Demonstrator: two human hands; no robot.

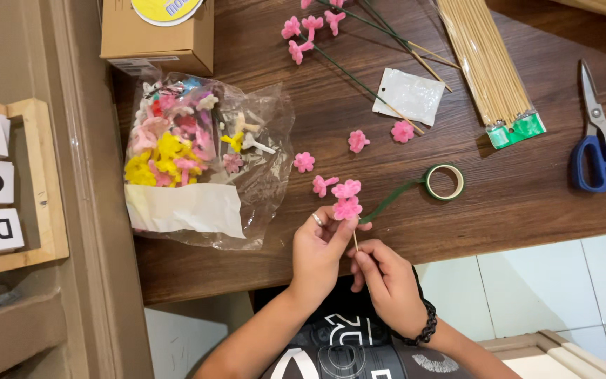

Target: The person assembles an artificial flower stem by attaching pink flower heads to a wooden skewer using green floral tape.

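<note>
Both hands pinch a thin wooden stick (355, 241): left hand (320, 249) just under the pink flower (347, 208), right hand (384, 277) lower. Light, soft petals probably crush easily; the stick is the place to hold it.

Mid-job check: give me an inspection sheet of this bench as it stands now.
Surface: brown wooden table, no spills seen.
Job's things: pink flower on a thin stick, green tape strip running from it to the tape roll.
Clutter: clear bag of coloured flowers, loose pink blossoms, finished stems, skewer bundle, blue scissors, small white packet, cardboard box.
Hands: left hand pinches the flower; right hand grips the stick.
Cables: nothing seen.
Surroundings: tiled floor, wooden frame at left.
</note>
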